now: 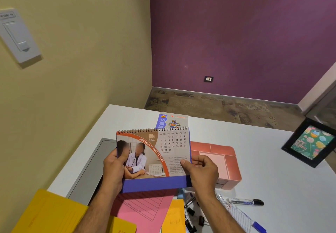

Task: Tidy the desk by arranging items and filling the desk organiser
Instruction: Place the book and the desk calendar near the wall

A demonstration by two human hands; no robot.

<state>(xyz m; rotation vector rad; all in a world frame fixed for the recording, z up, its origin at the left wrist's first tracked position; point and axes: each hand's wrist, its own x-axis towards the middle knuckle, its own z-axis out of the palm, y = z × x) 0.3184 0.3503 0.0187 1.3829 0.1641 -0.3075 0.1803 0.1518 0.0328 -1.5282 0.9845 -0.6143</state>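
You hold a spiral-bound desk calendar [153,157] upright above the white table [272,160], open at June. Your left hand [113,169] grips its left edge, thumb on the front; your right hand [201,171] pinches its right edge. Just behind it lies the pink desk organiser [223,156], its visible compartments apparently unfilled. Near you, yellow folders [52,212] and a pink sheet [143,207] overlap loosely. To their right, black binder clips [190,214], a black marker [245,201] and a blue pen [258,226] lie scattered. A framed picture [312,142] sits at the right edge. By the look of it, tidying has barely begun: the calendar needs placing, the small items sorting.
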